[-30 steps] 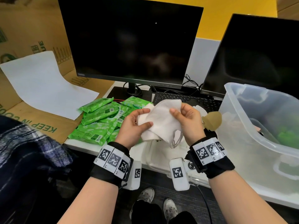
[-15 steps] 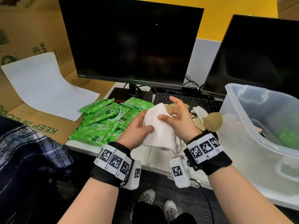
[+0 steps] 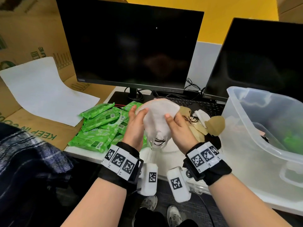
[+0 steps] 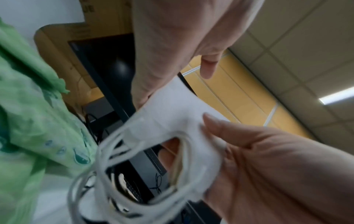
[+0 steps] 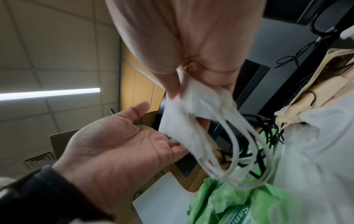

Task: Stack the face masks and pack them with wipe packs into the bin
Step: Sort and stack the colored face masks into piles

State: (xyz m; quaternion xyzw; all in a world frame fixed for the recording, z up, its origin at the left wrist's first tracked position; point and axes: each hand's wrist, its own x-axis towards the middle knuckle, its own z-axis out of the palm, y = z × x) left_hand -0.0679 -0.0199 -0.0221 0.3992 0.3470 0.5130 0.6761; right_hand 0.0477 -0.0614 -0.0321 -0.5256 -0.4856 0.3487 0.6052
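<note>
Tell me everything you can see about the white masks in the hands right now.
The white masks are a small stack of folded, soft, fabric-like pieces with a rounded top edge, held upright above the desk edge. White ear loops hang bunched beneath. The left hand presses flat against one side; the right hand pinches the other. The exact count is unclear.

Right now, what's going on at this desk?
A person is holding a small stack of white face masks above the desk edge, the left hand and right hand pressing it from either side, ear loops dangling below. Green wipe packs lie piled to the left, tan masks to the right. The clear bin stands at the right, with something green inside.
</note>
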